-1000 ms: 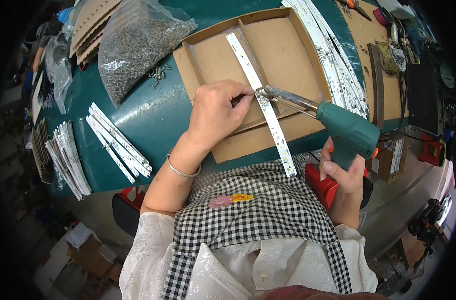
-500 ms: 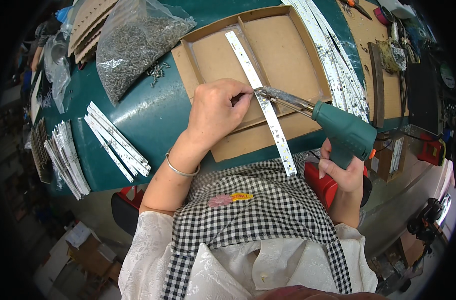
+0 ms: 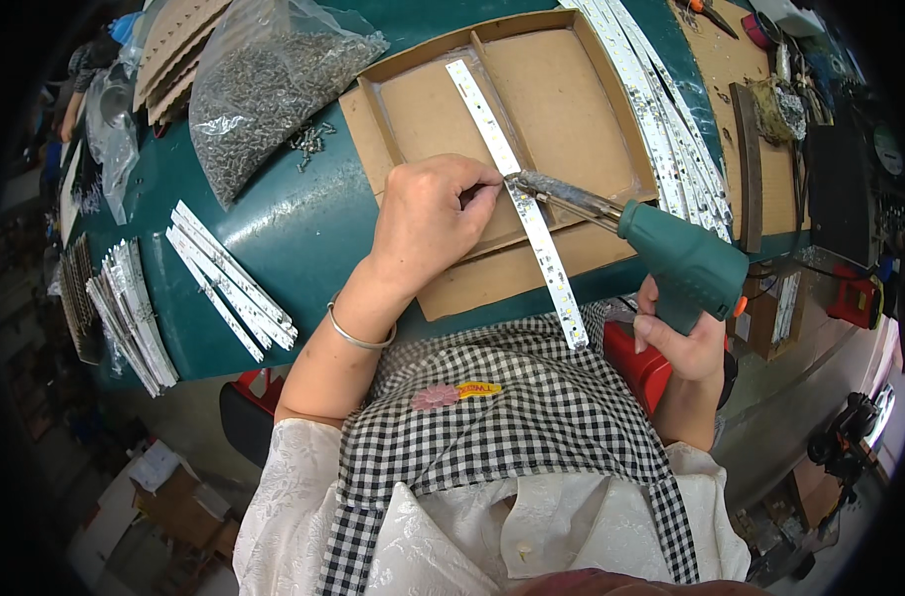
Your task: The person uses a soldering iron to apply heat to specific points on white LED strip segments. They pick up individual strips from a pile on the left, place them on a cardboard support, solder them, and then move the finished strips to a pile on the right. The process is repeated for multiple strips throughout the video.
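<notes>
Nothing has shifted: left hand [image 3: 428,223] fingers pinched together on the white LED strip [image 3: 517,199] lying across the cardboard tray [image 3: 572,109], right hand [image 3: 686,343] clamped around the green soldering gun [image 3: 661,253] touching that strip.

Teal soldering gun [image 3: 683,266], white strip [image 3: 517,189], brown tray [image 3: 562,89], black-and-white checked apron [image 3: 512,417].

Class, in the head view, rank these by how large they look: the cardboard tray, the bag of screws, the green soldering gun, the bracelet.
1. Cardboard tray
2. Bag of screws
3. Green soldering gun
4. Bracelet
Fisheye bending makes true sizes unsure.
</notes>
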The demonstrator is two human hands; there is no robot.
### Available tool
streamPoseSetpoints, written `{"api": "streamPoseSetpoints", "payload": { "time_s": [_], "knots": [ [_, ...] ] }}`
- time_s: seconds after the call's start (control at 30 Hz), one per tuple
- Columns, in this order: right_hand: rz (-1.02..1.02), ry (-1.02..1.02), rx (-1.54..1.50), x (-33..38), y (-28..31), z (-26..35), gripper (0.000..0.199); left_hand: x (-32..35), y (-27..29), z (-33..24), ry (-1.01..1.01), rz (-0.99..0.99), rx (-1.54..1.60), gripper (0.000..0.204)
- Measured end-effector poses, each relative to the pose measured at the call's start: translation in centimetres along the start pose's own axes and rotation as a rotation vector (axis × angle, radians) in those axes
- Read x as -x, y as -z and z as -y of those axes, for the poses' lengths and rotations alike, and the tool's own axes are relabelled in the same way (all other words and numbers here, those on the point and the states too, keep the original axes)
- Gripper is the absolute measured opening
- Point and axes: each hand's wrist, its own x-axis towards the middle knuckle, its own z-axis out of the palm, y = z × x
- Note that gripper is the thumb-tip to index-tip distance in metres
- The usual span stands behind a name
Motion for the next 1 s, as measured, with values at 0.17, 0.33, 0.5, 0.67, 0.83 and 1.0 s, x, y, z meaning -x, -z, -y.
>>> {"api": "streamPoseSetpoints", "payload": {
  "time_s": [0.17, 0.33, 0.5, 0.67, 0.83, 1.0],
  "knots": [
    [-0.117, 0.047, -0.158, -0.3, 0.4, 0.8, 0.065, 0.0, 0.0, 0.1, -0.015, 0.000, 0.018, 0.011],
    [-0.122, 0.108, -0.220, -0.2, 1.1, 0.7, 0.070, 0.1, 0.1, 0.1, 0.005, 0.000, 0.021, 0.011],
    [-0.119, 0.133, -0.235, 0.2, 1.2, 0.7, 0.070, 0.0, 0.0, 0.1, -0.014, -0.006, 0.020, 0.012],
    [-0.132, 0.146, -0.238, 0.5, 1.3, 0.6, 0.069, -0.1, 0.1, -0.1, 0.006, 0.005, 0.022, 0.012],
    [-0.129, 0.108, -0.236, 0.7, 1.5, 0.9, 0.069, 0.0, 0.1, 0.0, -0.009, 0.001, 0.009, 0.012],
    [-0.176, 0.131, -0.235, 0.9, 1.3, 0.9, 0.070, 0.0, 0.3, -0.1, 0.005, 0.028, -0.006, 0.014]
  ]
}}
